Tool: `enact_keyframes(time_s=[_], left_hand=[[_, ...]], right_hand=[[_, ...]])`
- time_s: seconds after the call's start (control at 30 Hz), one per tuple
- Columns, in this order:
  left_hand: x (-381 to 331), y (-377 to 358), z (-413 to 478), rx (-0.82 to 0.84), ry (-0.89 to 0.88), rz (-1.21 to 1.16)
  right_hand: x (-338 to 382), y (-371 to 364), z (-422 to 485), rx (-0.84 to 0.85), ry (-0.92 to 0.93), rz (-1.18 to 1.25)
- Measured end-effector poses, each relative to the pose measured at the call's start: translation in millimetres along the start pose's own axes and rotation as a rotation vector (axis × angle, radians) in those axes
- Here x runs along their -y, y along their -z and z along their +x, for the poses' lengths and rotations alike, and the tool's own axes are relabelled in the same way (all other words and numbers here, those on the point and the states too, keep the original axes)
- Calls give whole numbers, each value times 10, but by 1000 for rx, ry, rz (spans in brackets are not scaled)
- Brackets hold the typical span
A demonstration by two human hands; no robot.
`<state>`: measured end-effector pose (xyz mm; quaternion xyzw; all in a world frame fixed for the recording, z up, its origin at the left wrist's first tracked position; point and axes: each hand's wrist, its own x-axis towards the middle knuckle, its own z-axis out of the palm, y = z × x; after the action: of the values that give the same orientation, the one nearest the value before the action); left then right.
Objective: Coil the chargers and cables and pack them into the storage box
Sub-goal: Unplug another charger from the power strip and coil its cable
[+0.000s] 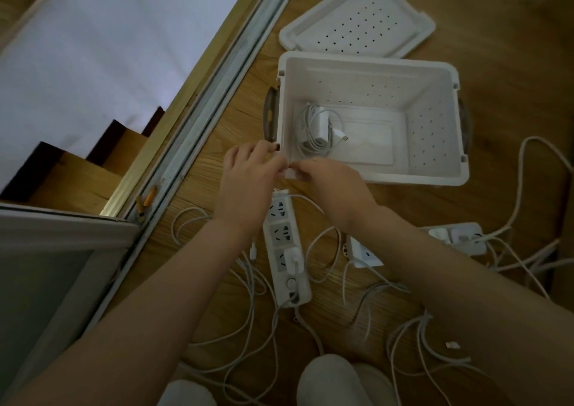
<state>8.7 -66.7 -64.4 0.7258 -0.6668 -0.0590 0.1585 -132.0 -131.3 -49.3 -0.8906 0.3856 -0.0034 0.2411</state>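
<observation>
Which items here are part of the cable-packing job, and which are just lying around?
Job: storage box; coiled charger inside it; white adapter pinched by left hand and right hand; power strip with plugged-in charger; second power strip; loose white cables.
Lying about: perforated lid behind the box; orange stubs by the door track.

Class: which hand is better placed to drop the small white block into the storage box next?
Probably right: the right hand pinches the small white block beside the storage box rim; the left hand sits farther out, past its corner.
</observation>
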Motion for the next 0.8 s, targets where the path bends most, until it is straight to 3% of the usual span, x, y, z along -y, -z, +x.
enact_keyframes(time_s=[0.07, 0.17, 0.23, 0.3, 0.43, 0.53, 0.7, 0.8], left_hand=[[-2, 9, -2, 1, -8, -24], [-4, 36, -126, 28, 32, -74], [-2, 71, -286, 55, 89, -120], [18, 51, -495, 130, 98, -152], [121, -188, -867, 349, 15, -104], [123, -272, -985, 563, 33, -94], [97, -283, -996, 596, 33, -67], [65, -292, -1017, 602, 9, -19]], right_hand=[[57, 1, -1, -94, -31, 49], [174, -4, -98, -326, 78, 93], [263, -51, -226, -318, 182, 69], [359, -162, -363, -158, 209, 8], [525, -333, -516, 397, -52, -124], [602, -331, -401, 655, -184, -133], [704, -403, -148, 919, -238, -231], [691, -492, -125, 863, -288, -252]])
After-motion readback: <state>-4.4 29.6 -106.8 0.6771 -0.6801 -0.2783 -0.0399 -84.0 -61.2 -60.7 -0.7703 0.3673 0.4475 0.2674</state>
